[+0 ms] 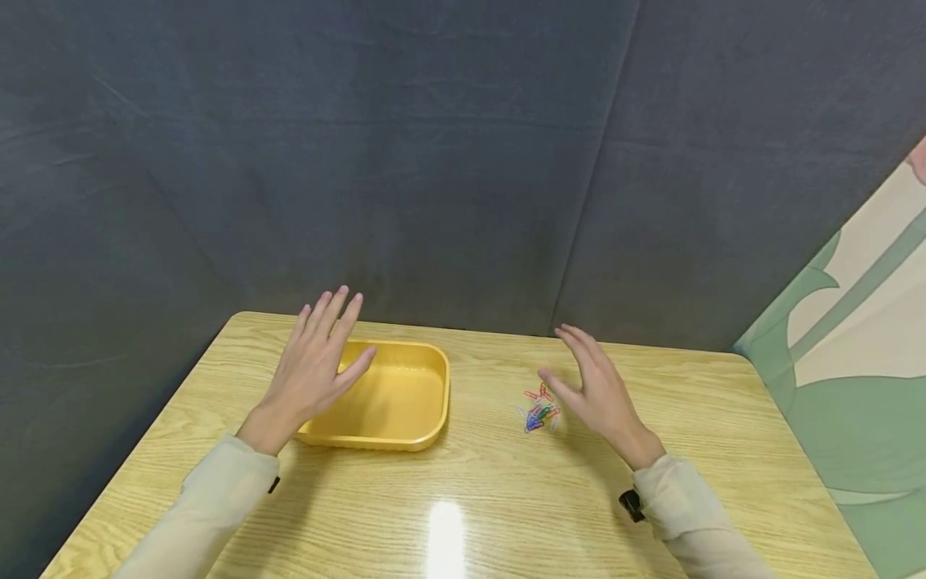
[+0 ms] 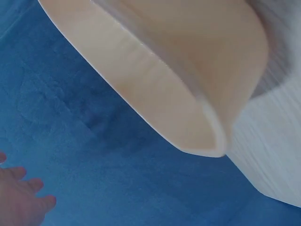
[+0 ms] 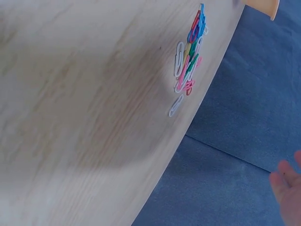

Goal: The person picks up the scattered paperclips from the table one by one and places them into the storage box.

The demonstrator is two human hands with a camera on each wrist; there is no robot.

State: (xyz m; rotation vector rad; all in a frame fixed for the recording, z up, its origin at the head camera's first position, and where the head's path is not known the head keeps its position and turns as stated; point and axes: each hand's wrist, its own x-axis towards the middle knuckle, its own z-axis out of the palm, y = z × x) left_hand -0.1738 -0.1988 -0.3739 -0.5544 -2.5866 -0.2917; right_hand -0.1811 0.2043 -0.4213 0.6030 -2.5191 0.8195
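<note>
A small heap of coloured paper clips (image 1: 541, 410) lies on the wooden table; the right wrist view shows white, pink, green, red and blue paper clips (image 3: 192, 56). Left of the heap stands a yellow rectangular tray (image 1: 443, 402), whose wall (image 2: 155, 96) fills much of the left wrist view. Over the tray's left part hovers my left hand (image 1: 311, 370), fingers straight and thumb spread, holding nothing. My right hand (image 1: 599, 394) hangs in the air just right of the paper clips, fingers extended, with nothing in it.
The light wood table (image 1: 405, 515) has rounded back corners. Behind it a dark blue-grey cloth (image 1: 434, 161) hangs down. At the right side is a patterned fabric (image 1: 854, 386) with green and cream shapes. A dark band (image 1: 632, 505) sits at the right wrist.
</note>
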